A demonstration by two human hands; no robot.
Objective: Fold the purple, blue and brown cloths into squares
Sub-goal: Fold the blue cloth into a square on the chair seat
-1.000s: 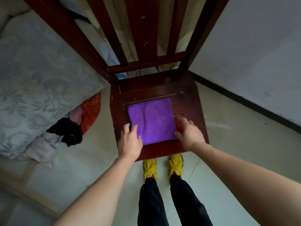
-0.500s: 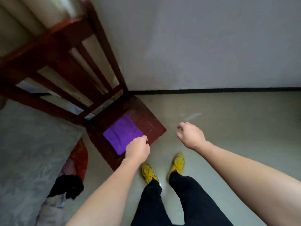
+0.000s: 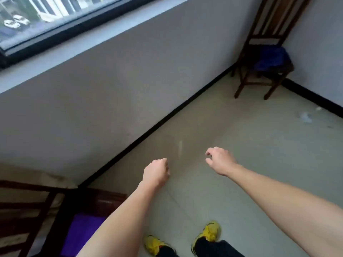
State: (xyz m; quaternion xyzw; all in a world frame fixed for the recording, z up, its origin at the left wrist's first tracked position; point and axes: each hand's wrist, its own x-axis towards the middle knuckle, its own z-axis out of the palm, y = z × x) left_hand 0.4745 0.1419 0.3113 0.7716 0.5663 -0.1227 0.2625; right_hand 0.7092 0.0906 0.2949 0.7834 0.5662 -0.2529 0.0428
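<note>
Grey wall (image 3: 111, 89) w/ window (image 3: 37, 15) far left, pale floor (image 3: 259, 145) below. Purple cloth (image 3: 79, 236) lies flat on near-left chair (image 3: 104, 203), partly behind forearm. Left hand (image 3: 156, 173) fisted, empty; right hand (image 3: 220, 160) loosely curled, empty; both apart above floor. Blue cloth (image 3: 272, 57) bunched on far-right chair (image 3: 263, 37).

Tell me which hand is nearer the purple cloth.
Left. The left hand is up and right of the purple cloth; the right hand is farther right, over the floor.
</note>
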